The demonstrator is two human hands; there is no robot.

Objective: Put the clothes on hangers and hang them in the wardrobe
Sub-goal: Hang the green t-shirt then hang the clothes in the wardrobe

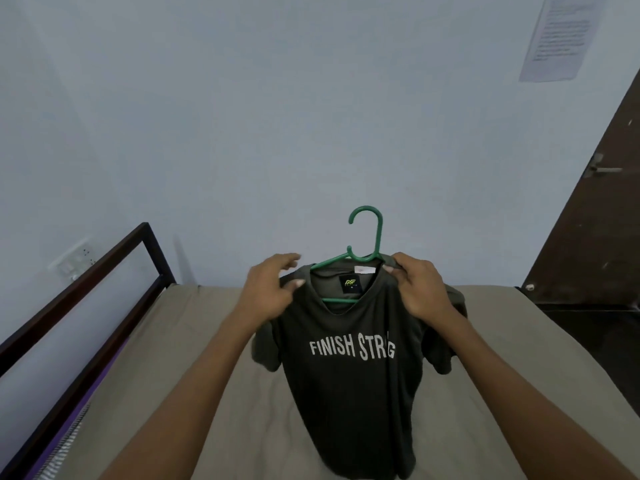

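A dark grey T-shirt (349, 393) with white lettering hangs on a green plastic hanger (375, 233), held up above the bed. The hanger's hook sticks up out of the collar, and its lower bar shows through the neck opening. My left hand (273, 292) is at the shirt's left shoulder, thumb on the cloth and fingers spread loosely above it. My right hand (419, 285) pinches the shirt's right shoulder over the hanger's arm. The shirt's hem drapes down towards me over the mattress.
A bed with a beige sheet (214, 375) lies below, with a dark metal rail (104, 292) along its left side. A pale blue wall (277, 133) stands behind. A dark brown door (595, 220) is at the right, and a paper sheet (561, 36) hangs on the wall.
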